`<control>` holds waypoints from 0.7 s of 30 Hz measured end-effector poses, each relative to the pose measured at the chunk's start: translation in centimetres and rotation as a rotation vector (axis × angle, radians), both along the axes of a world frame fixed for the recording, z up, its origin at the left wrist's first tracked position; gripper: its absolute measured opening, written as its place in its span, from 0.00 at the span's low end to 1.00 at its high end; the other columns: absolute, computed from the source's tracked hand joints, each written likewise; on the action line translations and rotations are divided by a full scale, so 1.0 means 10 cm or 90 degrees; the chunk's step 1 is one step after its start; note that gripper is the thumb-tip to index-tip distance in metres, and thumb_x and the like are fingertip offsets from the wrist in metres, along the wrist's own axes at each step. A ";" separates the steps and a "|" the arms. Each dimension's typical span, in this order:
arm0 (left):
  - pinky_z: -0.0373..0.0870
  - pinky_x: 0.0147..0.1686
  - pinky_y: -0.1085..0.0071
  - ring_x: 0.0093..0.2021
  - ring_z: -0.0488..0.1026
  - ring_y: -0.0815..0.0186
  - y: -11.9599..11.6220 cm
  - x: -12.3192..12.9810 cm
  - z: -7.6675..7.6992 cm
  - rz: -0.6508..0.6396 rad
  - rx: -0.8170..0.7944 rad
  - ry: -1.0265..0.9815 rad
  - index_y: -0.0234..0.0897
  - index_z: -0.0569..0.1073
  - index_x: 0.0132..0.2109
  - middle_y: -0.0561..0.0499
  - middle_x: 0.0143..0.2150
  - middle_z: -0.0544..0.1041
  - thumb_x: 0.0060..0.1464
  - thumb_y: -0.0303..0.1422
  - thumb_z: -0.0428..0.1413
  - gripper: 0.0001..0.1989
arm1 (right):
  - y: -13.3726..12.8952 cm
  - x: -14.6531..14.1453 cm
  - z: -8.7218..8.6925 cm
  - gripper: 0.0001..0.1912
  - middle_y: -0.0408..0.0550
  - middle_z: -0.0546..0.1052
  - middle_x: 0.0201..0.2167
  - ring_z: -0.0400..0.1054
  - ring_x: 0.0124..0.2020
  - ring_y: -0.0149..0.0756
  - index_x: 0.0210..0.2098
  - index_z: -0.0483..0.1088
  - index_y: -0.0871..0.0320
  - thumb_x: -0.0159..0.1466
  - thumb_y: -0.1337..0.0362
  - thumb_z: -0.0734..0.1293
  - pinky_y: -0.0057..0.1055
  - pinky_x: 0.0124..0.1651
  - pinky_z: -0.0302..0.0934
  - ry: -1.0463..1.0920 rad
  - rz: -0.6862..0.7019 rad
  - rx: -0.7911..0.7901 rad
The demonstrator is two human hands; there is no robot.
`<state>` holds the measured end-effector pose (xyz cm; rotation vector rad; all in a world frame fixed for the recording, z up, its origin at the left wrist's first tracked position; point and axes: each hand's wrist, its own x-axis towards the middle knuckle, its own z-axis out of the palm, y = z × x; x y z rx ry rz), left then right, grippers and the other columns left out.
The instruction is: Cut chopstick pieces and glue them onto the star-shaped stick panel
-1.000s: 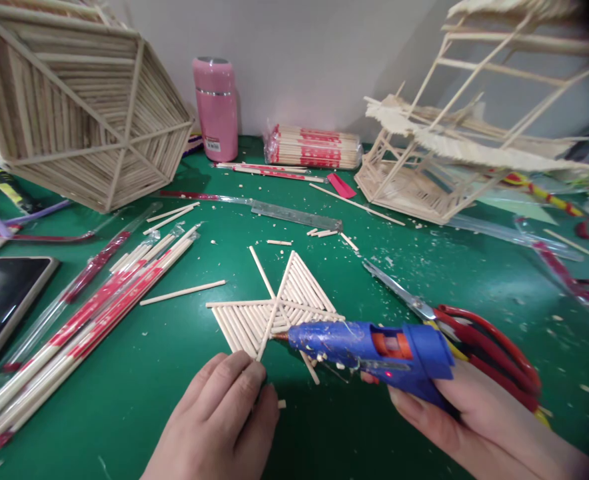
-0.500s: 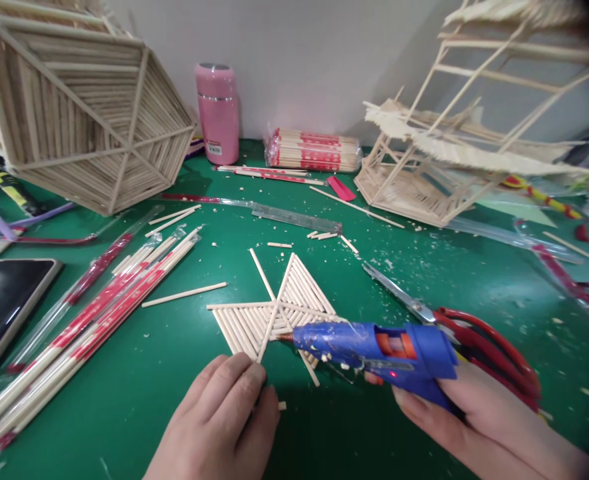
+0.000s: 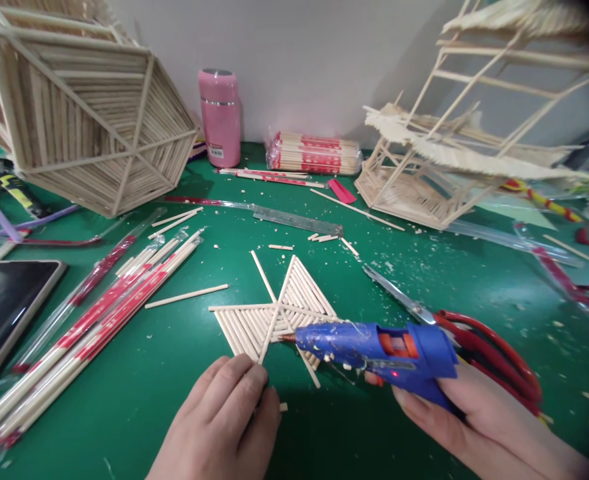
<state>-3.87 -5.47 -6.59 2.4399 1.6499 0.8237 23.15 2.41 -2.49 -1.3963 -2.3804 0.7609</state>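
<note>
On the table lies a star-like panel of wooden sticks, with crossing spokes and two sections filled by parallel sticks. My left hand is closed at its lower left corner, fingers curled on the stick ends; the fingertips are partly hidden. A short stick end shows beside the left thumb. My right hand is wrapped around the handle of a blue hot glue gun, its red light lit. The gun's nozzle touches or hovers just over the panel near the centre, and its body hides the panel's lower right part.
Red-handled scissors lie behind the glue gun. Wrapped stick bundles and a phone are at left. Behind stand a large stick-built octagonal piece, a pink bottle, a stick pack and a stick pavilion model.
The view has shifted very slightly. Both hands, the glue gun and the panel keep practically the same positions relative to one another.
</note>
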 end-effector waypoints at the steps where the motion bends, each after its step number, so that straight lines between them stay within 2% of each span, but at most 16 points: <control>1: 0.71 0.48 0.66 0.45 0.73 0.63 0.00 0.00 0.00 0.001 -0.002 0.000 0.41 0.75 0.39 0.50 0.42 0.77 0.54 0.27 0.51 0.10 | 0.00 -0.01 0.00 0.20 0.39 0.77 0.39 0.74 0.36 0.39 0.50 0.65 0.38 0.58 0.56 0.63 0.27 0.38 0.70 -0.019 0.020 -0.009; 4: 0.71 0.49 0.66 0.45 0.73 0.63 -0.01 -0.01 -0.01 -0.003 -0.017 0.004 0.40 0.75 0.40 0.49 0.43 0.77 0.54 0.27 0.51 0.10 | 0.02 -0.09 0.03 0.22 0.39 0.76 0.42 0.73 0.37 0.39 0.55 0.58 0.38 0.61 0.56 0.60 0.29 0.38 0.70 -0.069 0.086 -0.025; 10: 0.71 0.48 0.67 0.44 0.73 0.64 -0.01 0.00 0.01 0.001 -0.017 0.001 0.40 0.75 0.39 0.49 0.42 0.78 0.54 0.27 0.51 0.10 | 0.00 -0.16 0.05 0.23 0.38 0.76 0.41 0.73 0.32 0.35 0.56 0.56 0.37 0.61 0.56 0.59 0.25 0.36 0.70 -0.081 0.096 0.006; 15: 0.70 0.49 0.67 0.44 0.73 0.64 0.02 0.02 0.03 0.008 -0.019 -0.011 0.39 0.75 0.39 0.49 0.41 0.78 0.55 0.27 0.50 0.10 | 0.03 -0.06 0.00 0.23 0.39 0.75 0.45 0.73 0.40 0.39 0.56 0.57 0.40 0.61 0.55 0.59 0.29 0.40 0.69 -0.075 0.084 -0.026; 21: 0.70 0.49 0.67 0.44 0.73 0.64 0.00 0.03 0.04 0.013 -0.023 -0.027 0.39 0.75 0.39 0.49 0.41 0.78 0.54 0.26 0.50 0.09 | 0.03 -0.15 0.06 0.22 0.39 0.77 0.38 0.74 0.31 0.39 0.54 0.61 0.41 0.59 0.56 0.61 0.28 0.33 0.71 -0.060 0.088 -0.008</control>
